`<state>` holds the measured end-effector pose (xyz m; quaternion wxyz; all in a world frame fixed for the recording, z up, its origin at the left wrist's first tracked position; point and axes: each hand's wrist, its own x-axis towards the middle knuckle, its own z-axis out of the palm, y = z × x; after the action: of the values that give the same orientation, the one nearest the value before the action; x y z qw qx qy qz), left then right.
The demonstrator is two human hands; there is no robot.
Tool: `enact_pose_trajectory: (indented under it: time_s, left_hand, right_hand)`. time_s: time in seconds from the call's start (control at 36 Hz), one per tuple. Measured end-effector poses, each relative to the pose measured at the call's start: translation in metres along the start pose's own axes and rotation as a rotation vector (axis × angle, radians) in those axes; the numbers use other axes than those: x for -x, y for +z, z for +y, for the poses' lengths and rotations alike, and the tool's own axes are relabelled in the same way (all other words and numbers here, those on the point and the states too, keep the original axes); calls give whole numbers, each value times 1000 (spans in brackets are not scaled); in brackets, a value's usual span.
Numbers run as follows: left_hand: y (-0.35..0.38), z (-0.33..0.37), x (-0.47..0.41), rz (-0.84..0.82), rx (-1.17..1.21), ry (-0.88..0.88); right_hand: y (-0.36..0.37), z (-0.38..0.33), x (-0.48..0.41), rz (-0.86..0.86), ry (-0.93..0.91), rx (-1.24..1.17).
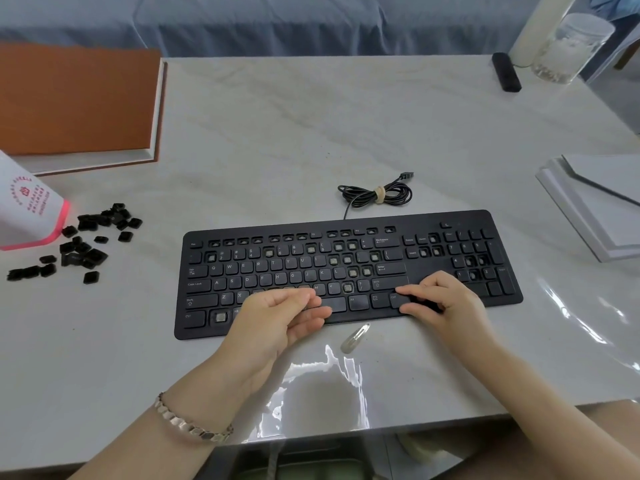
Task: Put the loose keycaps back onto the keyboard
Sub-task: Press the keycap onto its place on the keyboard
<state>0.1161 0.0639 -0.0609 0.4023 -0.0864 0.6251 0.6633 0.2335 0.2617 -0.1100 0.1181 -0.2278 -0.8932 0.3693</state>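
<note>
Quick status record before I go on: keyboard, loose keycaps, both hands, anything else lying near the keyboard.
keyboard: many sockets bare
loose keycaps: piled on table, left of keyboard, by tipped paper cup
left hand: over bottom row; grip unclear
right hand: at keyboard's lower right by Ctrl; grip unclear
cable: coiled behind keyboard
clip: on table in front of keyboard
</note>
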Motion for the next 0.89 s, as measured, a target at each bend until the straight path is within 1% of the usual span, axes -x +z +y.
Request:
enact_pose_trajectory:
  time_s: [0.31,0.42,0.53,0.61,0.75,0.81,0.89]
  left_hand:
    - [-5,2,2,-26,-39,35]
    - [-9,1,2,-17,-89,63]
    - [-11,3,4,-66,-40,78]
    - [-11,6,6,-107,-58,133]
    - [-10,9,8,-130,-103,240]
    - [-9,10,9,-139,-114,270]
    - [-8,11,10,-149,-131,299]
  right_hand:
    - [-4,2,1,-2,-56,52]
    - [-2,5,2,-10,-120,155]
    - [-2,2,4,-1,-228,291]
    - [-4,2,2,-4,-251,349]
    - [-5,-1,0,-14,-298,388]
    - [-4,-1,-1,-27,-283,375]
    - [-7,4,-4,-70,-118,148]
